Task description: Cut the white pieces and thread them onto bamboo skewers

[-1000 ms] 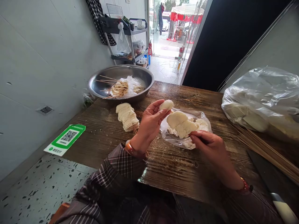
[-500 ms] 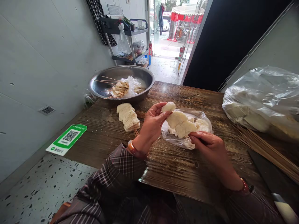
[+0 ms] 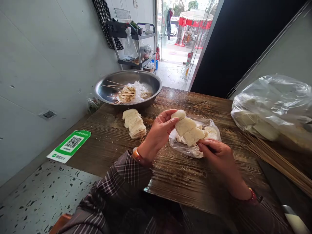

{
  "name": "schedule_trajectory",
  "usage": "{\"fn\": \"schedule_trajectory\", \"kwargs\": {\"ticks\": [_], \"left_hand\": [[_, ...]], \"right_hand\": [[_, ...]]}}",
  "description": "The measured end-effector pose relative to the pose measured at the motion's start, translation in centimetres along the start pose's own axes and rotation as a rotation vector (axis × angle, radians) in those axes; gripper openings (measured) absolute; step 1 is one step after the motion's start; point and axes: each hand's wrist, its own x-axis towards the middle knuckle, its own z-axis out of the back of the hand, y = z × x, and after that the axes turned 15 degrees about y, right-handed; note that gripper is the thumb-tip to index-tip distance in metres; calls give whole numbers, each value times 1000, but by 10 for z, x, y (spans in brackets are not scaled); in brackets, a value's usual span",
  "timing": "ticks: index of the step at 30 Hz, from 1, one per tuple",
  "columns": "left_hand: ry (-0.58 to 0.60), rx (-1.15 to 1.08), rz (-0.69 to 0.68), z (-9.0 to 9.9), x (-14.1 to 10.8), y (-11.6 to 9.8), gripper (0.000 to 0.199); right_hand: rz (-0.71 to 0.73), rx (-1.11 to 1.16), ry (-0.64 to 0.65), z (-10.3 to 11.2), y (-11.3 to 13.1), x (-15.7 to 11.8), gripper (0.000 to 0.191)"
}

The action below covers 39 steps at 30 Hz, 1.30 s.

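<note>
Between my hands is a skewer of pale, flat food slices (image 3: 190,130), raised above the table and slanting down to the right. My left hand (image 3: 159,131) pinches the rounded slice at its upper end between thumb and fingers. At the lower end my right hand (image 3: 216,152) is closed on the skewer's stick, which its fingers mostly hide. Behind and below lies an open clear plastic bag (image 3: 215,130) with more pale pieces in it. Left of my left hand, a stack of filled skewers (image 3: 134,123) rests on the table, sticks toward me.
A steel basin (image 3: 98,89) with skewers and plastic wrap stands at the back left. On the right are a large plastic bag (image 3: 273,104) of pale pieces, loose bamboo sticks (image 3: 278,159) and a knife (image 3: 275,182). A green payment card (image 3: 69,146) lies at the left edge.
My left hand and the upper end of the skewer have shifted slightly right and down in view. Both hands keep their hold. The whole view has tilted a little.
</note>
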Motion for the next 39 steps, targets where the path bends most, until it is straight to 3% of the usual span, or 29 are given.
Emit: {"fn": "schedule_trajectory", "kwargs": {"ticks": [9,17,31,37,39], "left_hand": [[-12,-29,27,-1,0,1,47],[64,7,43,-7,-3,3,41],[95,32,78,-10,-7,4,38],[-40,32,-20,-14,-10,3,54],[-80,55,-68,-16,-10,5,52]], "right_hand": [[-3,-17,8,0,-2,-1,13],[49,-52,-8,1,-7,1,13],[10,-98,-23,-2,-6,-2,16],[27,-81,-36,-4,-6,-2,15],[37,-89,-27,-5,-7,-2,15]]}}
